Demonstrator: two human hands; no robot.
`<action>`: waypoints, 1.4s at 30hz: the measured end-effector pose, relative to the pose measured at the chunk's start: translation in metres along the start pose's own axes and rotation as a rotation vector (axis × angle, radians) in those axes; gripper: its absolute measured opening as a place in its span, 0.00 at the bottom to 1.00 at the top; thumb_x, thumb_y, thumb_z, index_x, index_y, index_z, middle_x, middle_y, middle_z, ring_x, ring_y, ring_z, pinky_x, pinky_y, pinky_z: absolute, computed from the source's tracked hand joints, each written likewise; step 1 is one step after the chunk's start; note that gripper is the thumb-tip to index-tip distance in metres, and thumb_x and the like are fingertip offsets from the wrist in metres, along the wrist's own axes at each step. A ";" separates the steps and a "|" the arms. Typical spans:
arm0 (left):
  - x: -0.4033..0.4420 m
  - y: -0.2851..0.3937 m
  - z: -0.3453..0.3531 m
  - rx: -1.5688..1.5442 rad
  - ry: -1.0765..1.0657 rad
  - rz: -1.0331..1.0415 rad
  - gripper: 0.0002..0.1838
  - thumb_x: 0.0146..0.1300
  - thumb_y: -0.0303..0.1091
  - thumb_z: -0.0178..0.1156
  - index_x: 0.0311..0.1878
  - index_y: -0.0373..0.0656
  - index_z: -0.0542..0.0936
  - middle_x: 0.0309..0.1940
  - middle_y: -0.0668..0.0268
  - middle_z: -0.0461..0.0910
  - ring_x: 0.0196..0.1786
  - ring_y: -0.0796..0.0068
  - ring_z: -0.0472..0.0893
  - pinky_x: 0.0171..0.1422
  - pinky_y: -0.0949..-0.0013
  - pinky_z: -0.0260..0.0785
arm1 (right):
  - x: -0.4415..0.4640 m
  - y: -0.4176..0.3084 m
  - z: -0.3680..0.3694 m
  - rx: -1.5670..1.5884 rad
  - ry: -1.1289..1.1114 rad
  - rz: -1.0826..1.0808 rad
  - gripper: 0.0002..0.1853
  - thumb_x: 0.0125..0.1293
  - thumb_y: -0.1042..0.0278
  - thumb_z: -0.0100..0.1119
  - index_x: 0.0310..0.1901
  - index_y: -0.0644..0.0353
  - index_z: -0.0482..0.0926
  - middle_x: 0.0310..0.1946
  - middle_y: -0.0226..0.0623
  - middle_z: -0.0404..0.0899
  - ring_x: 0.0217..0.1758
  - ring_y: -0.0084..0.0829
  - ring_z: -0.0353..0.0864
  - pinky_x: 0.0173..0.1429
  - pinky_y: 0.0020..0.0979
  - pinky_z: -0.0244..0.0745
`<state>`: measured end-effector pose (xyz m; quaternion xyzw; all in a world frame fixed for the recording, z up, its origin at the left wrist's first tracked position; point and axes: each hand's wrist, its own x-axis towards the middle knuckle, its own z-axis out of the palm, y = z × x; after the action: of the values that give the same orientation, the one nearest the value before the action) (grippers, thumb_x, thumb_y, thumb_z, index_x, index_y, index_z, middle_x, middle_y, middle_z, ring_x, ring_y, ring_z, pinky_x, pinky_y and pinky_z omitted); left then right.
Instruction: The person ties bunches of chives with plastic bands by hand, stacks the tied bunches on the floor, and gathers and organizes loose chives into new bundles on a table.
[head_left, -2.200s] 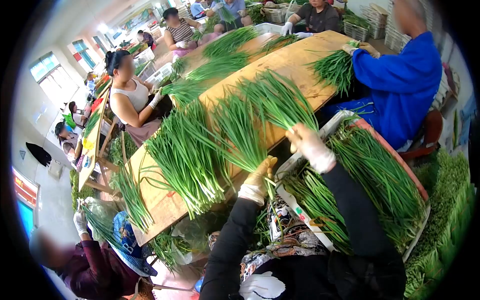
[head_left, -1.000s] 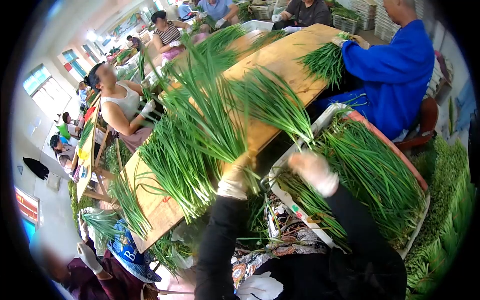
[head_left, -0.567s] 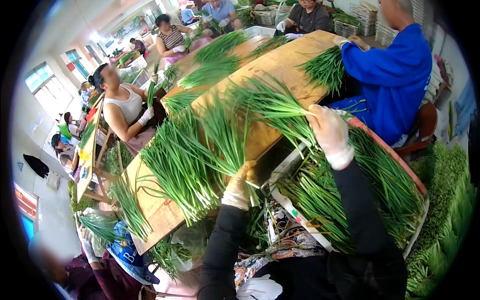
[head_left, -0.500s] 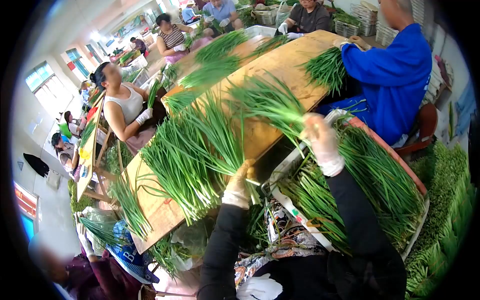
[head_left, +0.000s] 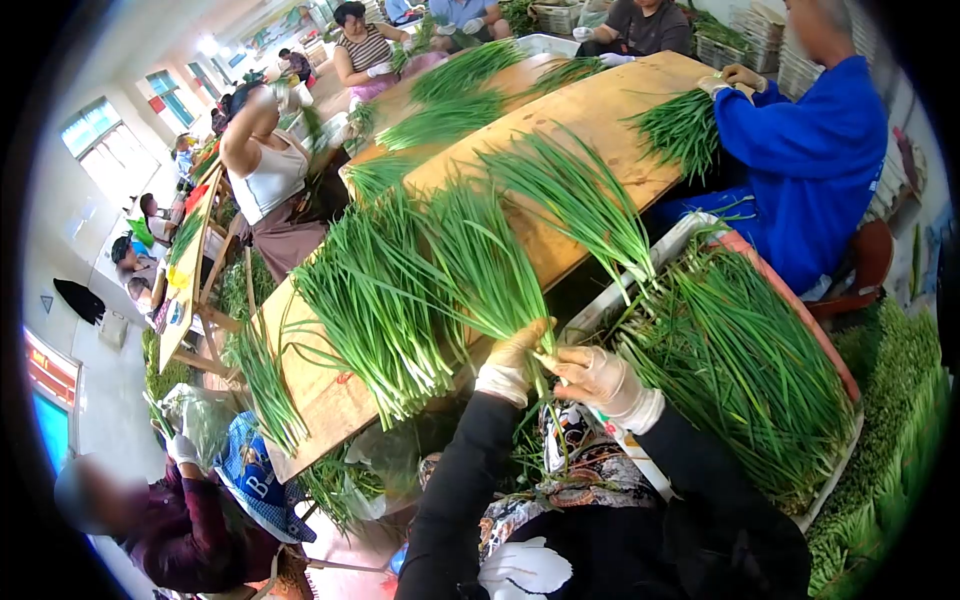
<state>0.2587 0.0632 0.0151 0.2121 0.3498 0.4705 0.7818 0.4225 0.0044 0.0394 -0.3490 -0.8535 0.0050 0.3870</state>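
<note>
Gloved in white, my left hand (head_left: 517, 358) is wrapped round the pale stem ends of a bunch of garlic chives (head_left: 485, 265), whose green leaves fan out over the table edge. My right hand (head_left: 603, 382), gloved too, meets it at those stem ends, its fingers pinched on them. Left of the held bunch lies a thick row of garlic chives (head_left: 375, 295), white ends toward me. A smaller loose pile of chives (head_left: 585, 205) rests to the right, its stems overhanging the edge.
A wooden table (head_left: 655, 85) slants away before me. At my right stands a crate (head_left: 845, 430) heaped with chives (head_left: 745, 370). A person in blue (head_left: 805, 165) sits beyond it, holding chives. Other people work across the table. A patterned bag (head_left: 262, 470) hangs at the lower left.
My right hand has come down and left from above the crate to the stem ends at my left hand. The loose chives it was at now lie on the table. My left hand has shifted slightly right.
</note>
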 end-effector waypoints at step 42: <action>-0.001 0.003 -0.023 -0.049 0.090 -0.077 0.10 0.54 0.27 0.59 0.40 0.36 0.76 0.31 0.66 0.79 0.31 0.77 0.76 0.36 0.75 0.68 | 0.010 0.000 0.014 1.069 -0.323 0.982 0.18 0.60 0.52 0.52 0.30 0.62 0.73 0.21 0.28 0.74 0.20 0.16 0.70 0.27 0.13 0.64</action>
<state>0.2387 0.0636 0.0023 0.1579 0.3808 0.4574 0.7879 0.4083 0.0139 0.0367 -0.4495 -0.5266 0.6434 0.3268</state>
